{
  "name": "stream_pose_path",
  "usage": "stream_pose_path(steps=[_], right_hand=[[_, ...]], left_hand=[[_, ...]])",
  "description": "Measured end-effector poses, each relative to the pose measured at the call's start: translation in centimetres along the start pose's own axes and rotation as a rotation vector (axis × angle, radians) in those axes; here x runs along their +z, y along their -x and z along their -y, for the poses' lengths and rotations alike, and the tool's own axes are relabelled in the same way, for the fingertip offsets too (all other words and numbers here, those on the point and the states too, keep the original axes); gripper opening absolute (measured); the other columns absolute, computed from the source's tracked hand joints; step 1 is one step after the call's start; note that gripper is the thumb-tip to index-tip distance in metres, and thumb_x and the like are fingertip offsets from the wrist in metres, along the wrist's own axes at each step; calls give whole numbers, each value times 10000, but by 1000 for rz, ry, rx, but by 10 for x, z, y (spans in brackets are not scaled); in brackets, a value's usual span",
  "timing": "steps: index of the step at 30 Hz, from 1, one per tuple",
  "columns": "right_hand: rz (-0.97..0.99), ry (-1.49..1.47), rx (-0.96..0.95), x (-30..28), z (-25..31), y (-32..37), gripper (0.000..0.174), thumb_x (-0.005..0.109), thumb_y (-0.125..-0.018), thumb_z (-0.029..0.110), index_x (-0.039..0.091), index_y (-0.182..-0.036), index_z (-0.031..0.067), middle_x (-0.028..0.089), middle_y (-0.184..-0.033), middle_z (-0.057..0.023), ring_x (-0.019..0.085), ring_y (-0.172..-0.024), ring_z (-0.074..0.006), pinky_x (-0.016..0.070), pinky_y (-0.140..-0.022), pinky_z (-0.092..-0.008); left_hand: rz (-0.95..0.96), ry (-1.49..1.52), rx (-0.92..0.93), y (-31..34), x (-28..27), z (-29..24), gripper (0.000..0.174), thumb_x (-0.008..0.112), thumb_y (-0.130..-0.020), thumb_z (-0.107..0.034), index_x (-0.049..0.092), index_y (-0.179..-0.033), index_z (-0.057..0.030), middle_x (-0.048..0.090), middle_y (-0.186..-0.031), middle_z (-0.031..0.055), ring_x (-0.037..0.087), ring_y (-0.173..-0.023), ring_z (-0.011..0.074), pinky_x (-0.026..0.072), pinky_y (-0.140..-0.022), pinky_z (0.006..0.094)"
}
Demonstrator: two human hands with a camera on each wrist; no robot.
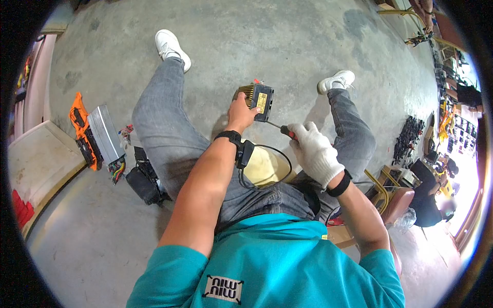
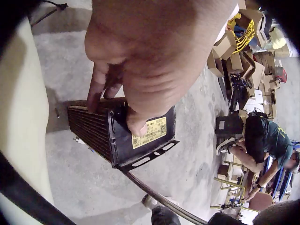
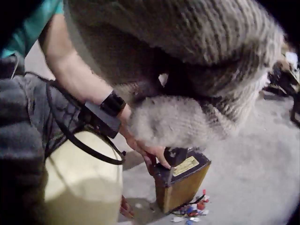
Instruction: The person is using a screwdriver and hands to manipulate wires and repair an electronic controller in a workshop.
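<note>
My bare left hand (image 1: 240,114) grips a finned metal controller box (image 1: 266,93) from above, between my knees. In the left wrist view the thumb presses beside the box's yellow label (image 2: 157,125), and other fingers reach over the dark fins (image 2: 89,124). My right hand (image 1: 316,154), in a white knitted glove, holds a screwdriver (image 1: 288,132) with a red and black handle. Its shaft runs to the lower corner of the box's end plate, near a slotted flange (image 2: 147,157). Small coloured connectors (image 3: 193,211) hang at the box's far end in the right wrist view.
A pale yellow rounded surface (image 1: 269,167) sits between my thighs, with a wrist camera cable looping over it. To the left on the concrete lie an orange casing (image 1: 78,117) and a silver finned box (image 1: 105,133) with wires. Another person (image 2: 269,140) works among cartons and chairs.
</note>
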State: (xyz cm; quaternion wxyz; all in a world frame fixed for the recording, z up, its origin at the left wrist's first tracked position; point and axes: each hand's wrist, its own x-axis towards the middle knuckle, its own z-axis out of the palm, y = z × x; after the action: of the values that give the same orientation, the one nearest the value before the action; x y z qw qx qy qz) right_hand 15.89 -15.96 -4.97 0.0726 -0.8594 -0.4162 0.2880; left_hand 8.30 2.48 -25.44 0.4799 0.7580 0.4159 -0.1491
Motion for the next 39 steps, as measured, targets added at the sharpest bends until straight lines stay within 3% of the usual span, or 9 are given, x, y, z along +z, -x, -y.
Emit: stream_pose_path(steps=[8, 11, 15, 18, 21, 30, 34, 35, 39], right_hand=[[72, -72, 112, -3, 2, -2, 323, 657, -914, 146, 584, -1228, 128, 605, -1060, -205, 685, -873, -428, 564, -715, -513], [117, 377, -119, -5, 7, -7, 352, 660, -860, 135, 592, -1205, 118, 609, -1040, -136, 686, -930, -359, 594, -702, -475], [256, 361, -78, -12, 12, -13, 429, 689, -878, 112, 581, -1293, 96, 613, -1132, -171, 674, -976, -378, 570, -787, -461], [165, -133, 158, -15, 0, -21, 272, 599, -974, 251, 617, -1116, 20, 680, -1009, -261, 694, -881, -444, 566, -754, -499], [101, -237, 228, -12, -10, -19, 301, 602, -968, 254, 608, -1166, 28, 687, -964, -264, 694, -884, -446, 559, -762, -497], [139, 356, -174, -7, 2, -10, 383, 679, -874, 158, 557, -1229, 81, 601, -1054, -175, 695, -897, -374, 590, -715, -467], [130, -116, 224, -11, -12, -17, 340, 664, -947, 307, 554, -1093, 21, 690, -928, -258, 712, -812, -410, 565, -682, -496], [167, -105, 272, -14, -10, -18, 415, 666, -942, 321, 555, -1203, 18, 713, -880, -232, 715, -865, -404, 553, -736, -484], [98, -70, 114, -20, -2, -9, 437, 693, -903, 189, 557, -1297, 59, 647, -1066, -214, 685, -959, -406, 554, -806, -474]], left_hand=[[12, 27, -3, -3, 0, 2, 730, 858, -807, -270, 486, -1386, -27, 650, -1260, 236, 616, -1204, 400, 482, -1017, 477], [25, 37, -16, -4, 1, 2, 730, 859, -805, -275, 489, -1386, -33, 654, -1255, 231, 619, -1199, 398, 483, -1015, 475], [33, 8, -23, -4, 1, 2, 733, 859, -807, -279, 491, -1393, -38, 655, -1254, 228, 620, -1201, 394, 482, -1018, 474], [-39, -59, 6, -2, 5, 3, 643, 844, -818, -301, 540, -1316, -30, 697, -1217, 213, 666, -1152, 376, 517, -981, 451], [-40, -45, 1, -3, 4, 3, 657, 849, -813, -309, 537, -1320, -32, 696, -1217, 214, 667, -1153, 374, 517, -983, 451], [-37, -53, 20, -4, 3, 4, 680, 850, -812, -329, 533, -1332, -26, 690, -1234, 213, 659, -1166, 383, 511, -988, 460], [23, -55, -13, -6, 4, 1, 726, 854, -810, -327, 499, -1378, -47, 659, -1277, 215, 614, -1225, 385, 478, -1027, 478], [13, -43, -19, -6, 3, 3, 727, 856, -808, -327, 500, -1377, -47, 658, -1279, 214, 614, -1226, 381, 477, -1027, 480], [9, -12, -31, -3, 0, 0, 730, 859, -802, -328, 504, -1377, -50, 649, -1299, 208, 609, -1234, 374, 472, -1031, 486]])
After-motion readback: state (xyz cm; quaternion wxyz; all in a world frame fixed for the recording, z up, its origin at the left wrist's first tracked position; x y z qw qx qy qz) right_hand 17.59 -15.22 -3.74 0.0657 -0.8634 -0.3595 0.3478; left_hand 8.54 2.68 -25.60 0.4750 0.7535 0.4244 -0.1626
